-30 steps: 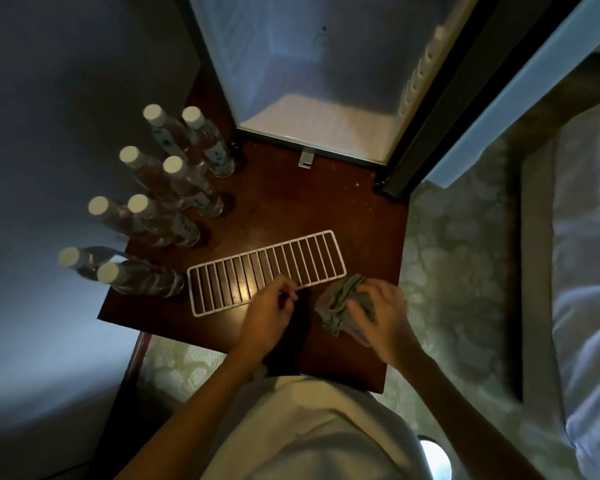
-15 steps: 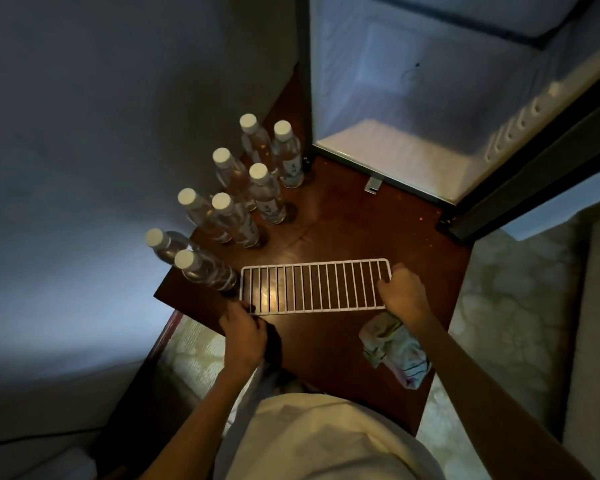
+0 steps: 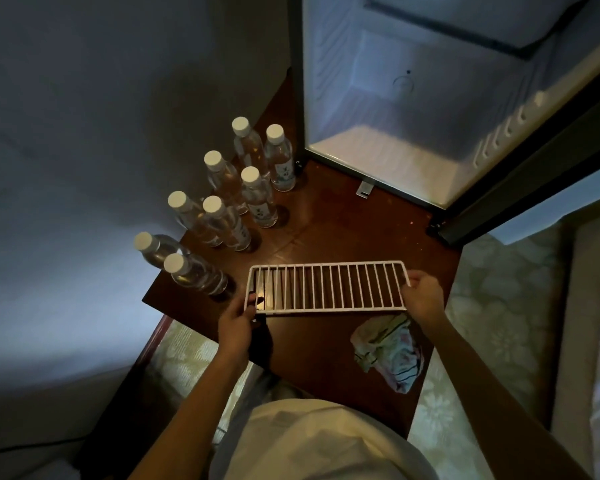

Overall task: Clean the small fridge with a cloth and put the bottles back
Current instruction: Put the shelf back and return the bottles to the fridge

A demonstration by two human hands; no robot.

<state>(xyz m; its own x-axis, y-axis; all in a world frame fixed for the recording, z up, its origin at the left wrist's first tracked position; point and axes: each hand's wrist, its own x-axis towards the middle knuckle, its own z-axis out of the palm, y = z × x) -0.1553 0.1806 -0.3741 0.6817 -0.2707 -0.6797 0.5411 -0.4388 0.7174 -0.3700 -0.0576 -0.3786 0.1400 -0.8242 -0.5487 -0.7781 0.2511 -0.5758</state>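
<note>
Dark polished wood is filling the middle of the view, a low table [image 3: 326, 237] standing in a dim room. Nearest the person, by the table's near right corner, a crumpled cloth [image 3: 388, 351] is lying loose, with neither hand on it. Being soft and limp, it is likely to bunch wherever it is taken.

Just beyond it, the person is holding a white wire rack [image 3: 326, 287] flat across the near part of the table. The left hand [image 3: 238, 323] is pinching the rack's near left corner, thumb on top, and the right hand [image 3: 425, 296] is curling round its right end. Whether the rack is resting on the wood or hanging just above it is hard to tell. It is looking light and stiff, with thin coated wires that are probably slick, so gripping the outer frame at both ends is seeming the sound way to keep it level.

Farther off, along the table's left edge, eight clear bottles [image 3: 258, 199] are standing upright in pairs, white caps on, each seemingly full of water. They are probably weighty for their size and best taken round the body.

At the far edge the fridge [image 3: 388, 157] is standing open, its door [image 3: 520, 188] swung to the right. Its white inside is showing only a bare floor and ribbed walls, with no bottle in it.
</note>
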